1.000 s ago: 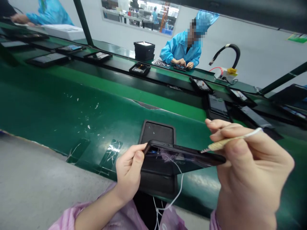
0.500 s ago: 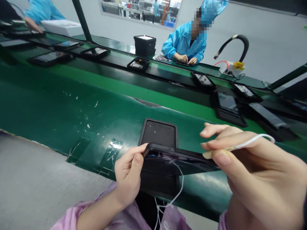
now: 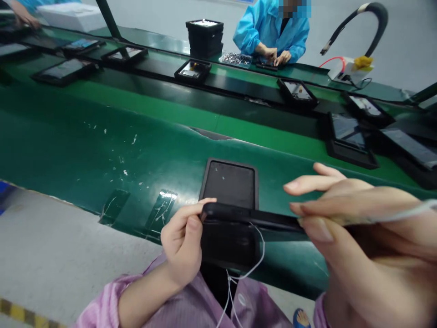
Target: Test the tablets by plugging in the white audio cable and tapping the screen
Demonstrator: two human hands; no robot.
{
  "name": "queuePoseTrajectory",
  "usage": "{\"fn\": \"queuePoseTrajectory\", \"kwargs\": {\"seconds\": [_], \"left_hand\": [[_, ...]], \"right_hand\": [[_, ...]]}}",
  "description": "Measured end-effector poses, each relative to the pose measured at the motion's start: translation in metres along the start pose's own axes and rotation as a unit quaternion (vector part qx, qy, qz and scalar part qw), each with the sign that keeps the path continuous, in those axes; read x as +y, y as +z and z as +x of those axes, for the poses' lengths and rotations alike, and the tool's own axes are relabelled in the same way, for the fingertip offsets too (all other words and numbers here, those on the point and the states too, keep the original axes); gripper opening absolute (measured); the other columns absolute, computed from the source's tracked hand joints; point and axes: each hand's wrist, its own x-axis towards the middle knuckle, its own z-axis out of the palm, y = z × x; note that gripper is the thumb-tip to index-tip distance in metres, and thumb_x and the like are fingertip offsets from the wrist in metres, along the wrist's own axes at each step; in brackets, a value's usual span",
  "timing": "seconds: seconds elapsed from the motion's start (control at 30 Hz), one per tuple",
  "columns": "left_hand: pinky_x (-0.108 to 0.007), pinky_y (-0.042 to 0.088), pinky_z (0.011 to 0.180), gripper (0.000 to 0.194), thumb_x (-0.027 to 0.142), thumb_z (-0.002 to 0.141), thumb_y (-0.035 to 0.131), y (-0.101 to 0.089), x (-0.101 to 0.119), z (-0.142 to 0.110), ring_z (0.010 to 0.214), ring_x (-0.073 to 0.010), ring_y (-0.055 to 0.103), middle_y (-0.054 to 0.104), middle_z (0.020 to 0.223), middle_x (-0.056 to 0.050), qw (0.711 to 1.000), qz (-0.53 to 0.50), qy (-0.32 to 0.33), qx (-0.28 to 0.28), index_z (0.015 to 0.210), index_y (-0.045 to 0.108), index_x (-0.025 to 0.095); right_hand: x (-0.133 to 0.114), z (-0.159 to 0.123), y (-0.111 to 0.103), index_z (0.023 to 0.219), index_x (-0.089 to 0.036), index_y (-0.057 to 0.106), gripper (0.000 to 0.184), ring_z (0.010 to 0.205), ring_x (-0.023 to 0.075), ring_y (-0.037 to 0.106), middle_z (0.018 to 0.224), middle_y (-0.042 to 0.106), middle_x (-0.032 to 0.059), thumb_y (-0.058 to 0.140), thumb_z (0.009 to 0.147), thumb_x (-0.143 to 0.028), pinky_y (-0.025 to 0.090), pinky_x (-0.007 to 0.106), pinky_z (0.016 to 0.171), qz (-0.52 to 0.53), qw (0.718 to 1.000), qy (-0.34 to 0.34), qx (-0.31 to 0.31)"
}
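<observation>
My left hand (image 3: 182, 243) is closed on the left end of a slim black phone-like device (image 3: 239, 214). The device is seen almost edge-on, so its faces are hidden. At its right end is my right hand (image 3: 362, 241), with a thin pale tool (image 3: 344, 220) pinched between thumb and fingers. A white cord runs back from this tool over the hand. The tool's tip is at or very near the device's edge; contact cannot be told. Beneath the device a black tray (image 3: 232, 180) lies on the green bench. Another white cord (image 3: 263, 250) hangs below the device towards my lap.
Beyond the bench a green conveyor (image 3: 218, 120) carries several black trays with devices, such as one tray (image 3: 351, 136) on the right. A co-worker in a blue smock (image 3: 269, 34) works opposite, beside stacked black trays (image 3: 205, 38). A hose (image 3: 372, 18) arches at the back right.
The view has tipped downward and shifted. The device has turned more edge-on, hiding the screen side that showed earlier. My left hand keeps its hold, and the pale tool stays in my right hand.
</observation>
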Motion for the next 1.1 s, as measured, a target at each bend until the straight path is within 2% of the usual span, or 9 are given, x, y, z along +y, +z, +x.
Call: {"fn": "queuePoseTrajectory", "kwargs": {"seconds": [0.13,0.27,0.47,0.7,0.8,0.93,1.0,1.07,1.1], "left_hand": [[-0.03,0.057,0.072,0.03,0.048,0.092,0.062,0.008,0.001,0.011,0.076,-0.0186,0.069,0.073,0.083,-0.004,0.998,0.0,-0.048,0.028,0.092,0.071,0.02],[-0.025,0.05,0.07,0.036,0.054,0.087,0.066,0.029,-0.001,0.043,0.074,-0.0155,0.062,0.065,0.077,-0.001,0.993,-0.025,-0.111,0.021,0.082,0.067,0.018],[-0.023,0.041,0.059,0.045,0.053,0.087,0.064,0.052,-0.038,0.084,0.06,-0.0121,0.048,0.051,0.06,0.003,0.984,-0.007,-0.173,-0.028,0.062,0.053,0.017],[-0.038,0.051,0.084,0.039,0.045,0.098,0.049,0.055,-0.068,0.115,0.089,-0.0257,0.067,0.07,0.086,-0.013,0.978,0.076,-0.174,-0.08,0.079,0.063,0.014],[-0.041,0.035,0.111,0.029,0.038,0.094,0.058,0.042,-0.057,0.112,0.131,-0.029,0.051,0.062,0.13,-0.016,0.979,0.115,-0.139,-0.094,0.111,0.064,0.015],[-0.042,0.017,0.121,0.053,0.03,0.087,0.064,0.01,-0.038,0.088,0.147,-0.0272,0.029,0.041,0.154,-0.011,0.961,0.214,-0.091,-0.151,0.137,0.048,0.019],[-0.048,0.019,0.121,0.061,0.034,0.088,0.062,-0.004,-0.036,0.072,0.147,-0.0303,0.027,0.037,0.156,-0.013,0.937,0.273,-0.095,-0.197,0.143,0.042,0.018],[-0.052,0.02,0.12,0.067,0.038,0.086,0.063,-0.013,-0.041,0.056,0.147,-0.0334,0.027,0.037,0.156,-0.015,0.924,0.291,-0.117,-0.219,0.145,0.038,0.019],[-0.053,0.02,0.12,0.069,0.04,0.085,0.065,-0.015,-0.044,0.049,0.147,-0.0342,0.027,0.037,0.156,-0.014,0.924,0.286,-0.122,-0.223,0.145,0.037,0.02]], "right_hand": [[0.009,0.016,0.007,0.074,-0.024,0.063,0.016,0.079,0.0176,0.07,0.077,0.07,-0.0044,0.073,0.085,-0.02,0.052,0.038,0.093,0.03,0.999,-0.008,0.028],[0.047,0.046,0.018,0.072,-0.021,0.063,0.024,0.076,0.0179,0.068,0.079,0.068,-0.0006,0.072,0.084,-0.04,0.056,0.033,0.075,0.091,0.993,0.068,-0.005],[0.122,0.08,0.049,0.076,-0.017,0.066,0.062,0.091,0.0253,0.067,0.09,0.069,0.0099,0.056,0.078,-0.078,0.053,0.038,0.086,0.144,0.961,0.235,-0.036],[0.169,0.089,0.07,0.066,-0.016,0.063,0.066,0.1,0.0283,0.066,0.092,0.072,0.014,0.041,0.091,-0.073,0.044,0.041,0.101,0.047,0.951,0.288,-0.101],[0.164,0.068,0.055,0.081,-0.012,0.07,0.052,0.109,0.0324,0.063,0.098,0.072,0.0143,0.045,0.097,-0.055,0.04,0.048,0.105,-0.016,0.945,0.291,-0.147],[0.117,0.004,0.01,0.115,-0.019,0.068,0.03,0.126,0.0289,0.054,0.132,0.062,0.0098,0.056,0.095,-0.038,0.041,0.048,0.108,-0.052,0.98,0.138,-0.134],[0.086,-0.038,-0.013,0.115,-0.027,0.067,0.022,0.102,0.0199,0.068,0.113,0.071,0.003,0.055,0.098,-0.033,0.056,0.035,0.09,-0.006,0.966,0.111,-0.234],[0.061,-0.078,-0.029,0.123,-0.031,0.064,0.025,0.082,0.0143,0.072,0.1,0.074,-0.0016,0.052,0.101,-0.028,0.06,0.024,0.074,0.041,0.915,0.112,-0.386],[0.053,-0.097,-0.032,0.127,-0.031,0.062,0.028,0.079,0.0149,0.073,0.099,0.074,-0.0006,0.051,0.102,-0.029,0.06,0.023,0.068,0.041,0.904,0.108,-0.411]]}}
